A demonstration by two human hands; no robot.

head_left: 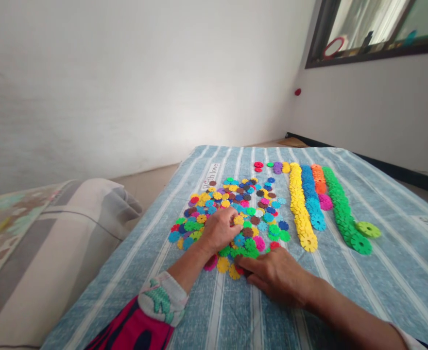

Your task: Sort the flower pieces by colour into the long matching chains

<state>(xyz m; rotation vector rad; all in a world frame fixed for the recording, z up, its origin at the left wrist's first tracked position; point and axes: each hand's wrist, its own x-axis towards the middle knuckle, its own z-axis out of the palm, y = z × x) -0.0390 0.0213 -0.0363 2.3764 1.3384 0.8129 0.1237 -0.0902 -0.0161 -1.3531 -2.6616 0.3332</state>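
A loose pile of small notched plastic discs (201, 218) in many colours is spread over the striped cloth. My left hand (221, 228) rests among them with curled fingers, and a yellow disc (238, 220) shows between its thumb and forefinger. At the near edge of the pile is my right hand (281, 272), its forefinger and thumb brought close together. By those fingertips lie a brown disc (238, 259) and a red disc (239, 269); the fingers partly hide what they touch. Just left of them are yellow discs (223, 265) and a magenta disc (211, 263).
Right of the pile, overlapping discs form a yellow row (298, 204), a blue row (309, 194), a short orange row (319, 180) and a long green row (339, 204). A lime disc (368, 229) lies beside the green row. Grey-white fabric (86, 209) stands at left.
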